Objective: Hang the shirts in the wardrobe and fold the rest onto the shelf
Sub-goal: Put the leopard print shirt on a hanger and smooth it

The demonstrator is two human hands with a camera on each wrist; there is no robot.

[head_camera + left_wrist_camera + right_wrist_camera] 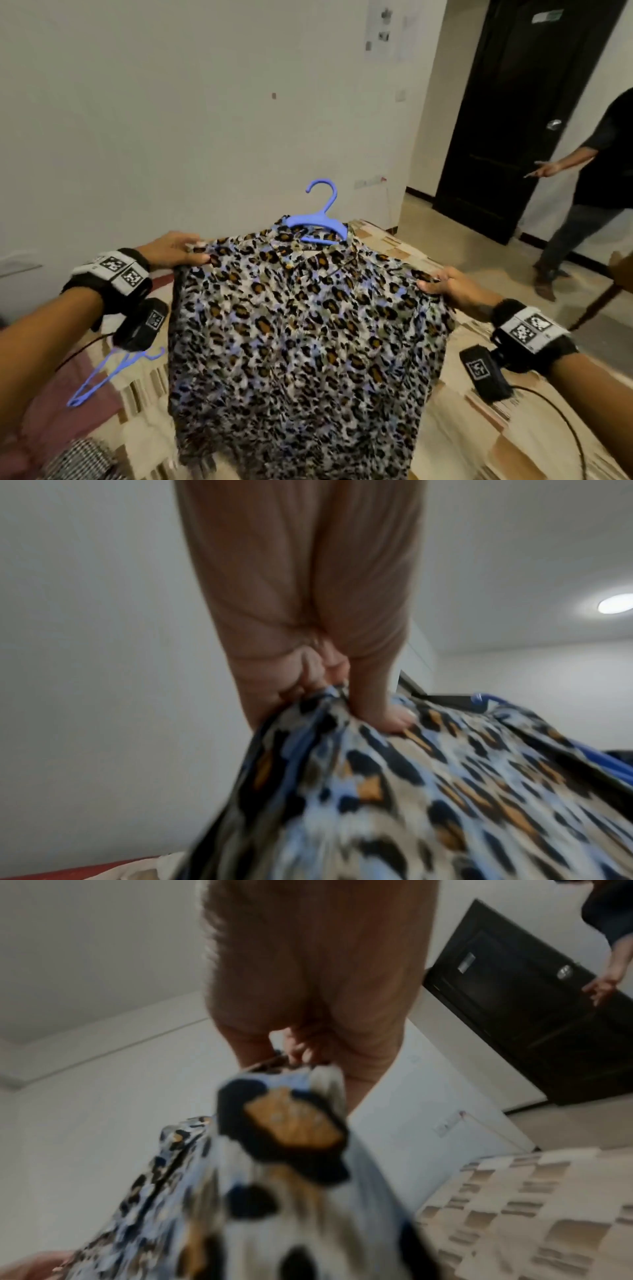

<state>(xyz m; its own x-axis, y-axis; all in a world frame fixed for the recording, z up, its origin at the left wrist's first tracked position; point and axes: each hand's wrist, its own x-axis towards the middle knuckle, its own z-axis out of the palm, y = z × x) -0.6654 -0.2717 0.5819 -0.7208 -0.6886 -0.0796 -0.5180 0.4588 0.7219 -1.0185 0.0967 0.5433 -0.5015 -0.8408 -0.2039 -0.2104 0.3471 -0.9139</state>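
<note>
A leopard-print shirt (301, 325) in blue, black and tan hangs in the air above the bed, held up by its shoulders. A blue plastic hanger (317, 222) sits in its collar, hook pointing up. My left hand (178, 251) pinches the shirt's left shoulder; the left wrist view shows the thumb pressed on the fabric (377, 791). My right hand (442, 286) grips the right shoulder, with bunched cloth (274, 1164) between its fingers in the right wrist view.
The bed (479, 428) with a beige checked cover lies below. More blue hangers (102, 377) rest on it at the left, and a black-and-white patterned garment (78, 459) lies at the bottom left. Another person (589, 205) stands by a dark door (507, 120) at the right.
</note>
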